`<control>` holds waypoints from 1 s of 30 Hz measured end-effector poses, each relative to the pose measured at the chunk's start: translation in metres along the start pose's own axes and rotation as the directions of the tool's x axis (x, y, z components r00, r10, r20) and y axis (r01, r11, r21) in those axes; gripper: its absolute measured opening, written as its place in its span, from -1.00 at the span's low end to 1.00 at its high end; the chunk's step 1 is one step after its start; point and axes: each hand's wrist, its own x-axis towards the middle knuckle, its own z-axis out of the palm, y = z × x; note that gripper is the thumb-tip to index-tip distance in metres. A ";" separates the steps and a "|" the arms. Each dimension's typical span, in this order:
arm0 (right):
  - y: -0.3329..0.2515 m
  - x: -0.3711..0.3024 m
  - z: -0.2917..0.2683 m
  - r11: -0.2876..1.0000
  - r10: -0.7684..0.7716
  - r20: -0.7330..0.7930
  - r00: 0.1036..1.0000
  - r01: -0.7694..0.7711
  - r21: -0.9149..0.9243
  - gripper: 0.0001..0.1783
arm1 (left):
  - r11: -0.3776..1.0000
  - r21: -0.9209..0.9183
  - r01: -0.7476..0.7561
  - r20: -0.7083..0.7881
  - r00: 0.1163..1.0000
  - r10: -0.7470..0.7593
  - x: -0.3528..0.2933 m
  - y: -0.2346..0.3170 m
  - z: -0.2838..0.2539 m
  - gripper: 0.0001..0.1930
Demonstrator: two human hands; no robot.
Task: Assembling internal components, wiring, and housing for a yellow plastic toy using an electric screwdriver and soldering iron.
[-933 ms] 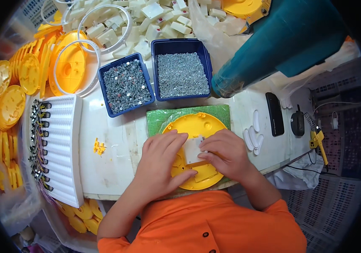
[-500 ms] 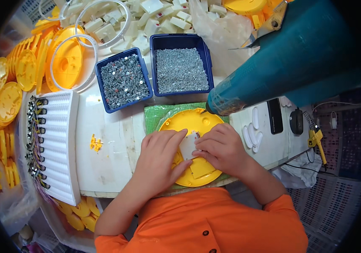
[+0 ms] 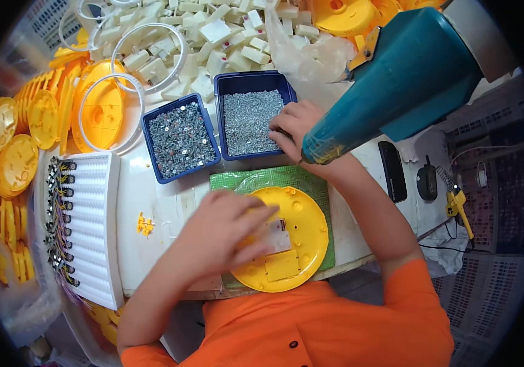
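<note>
A round yellow plastic disc [image 3: 311,244] lies on a green mat [image 3: 329,214] in front of me. On its middle sits a small white rectangular box [image 3: 281,237], partly covered by my left hand [image 3: 228,229]. That hand is somewhat blurred, with fingers stretched out and apart over the disc's left side; whether it touches the box I cannot tell. My right hand [image 3: 298,127] reaches to the right edge of a blue bin of small screws [image 3: 252,116]. Its fingers are bent together at the bin's near right corner, and anything between them is hidden.
A teal power driver [image 3: 390,85] points down close beside my right hand. Left of the screw bin stands a second blue bin [image 3: 182,137] of small metal parts. A white ridged tray [image 3: 93,226] with wired parts, stacked yellow discs [image 3: 16,165] and piled white boxes [image 3: 216,30] surround these.
My right hand has left the disc and moved up to the screw bin. My left hand has shifted slightly left, uncovering part of the disc. The view has tilted a little.
</note>
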 end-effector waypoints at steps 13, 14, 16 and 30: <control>-0.006 0.000 -0.002 0.997 0.051 -0.113 0.992 -0.043 0.065 -0.88 | 0.918 0.356 0.178 -0.413 0.911 -0.016 0.081 -0.092 -0.005 -0.86; -0.013 -0.002 -0.005 0.989 0.120 -0.101 0.988 -0.111 0.092 -0.87 | 0.919 0.353 0.176 -0.411 0.912 -0.016 0.081 -0.091 -0.006 -0.86; -0.021 -0.012 -0.005 0.977 0.189 -0.083 0.978 -0.179 0.120 -0.86 | 0.943 0.261 0.204 -0.433 0.898 -0.075 0.080 -0.089 -0.008 -0.88; -0.090 -0.090 -0.016 0.996 0.034 0.163 0.986 -0.047 0.078 -0.88 | 0.949 0.259 0.179 -0.475 0.879 -0.037 0.080 -0.096 0.001 -0.87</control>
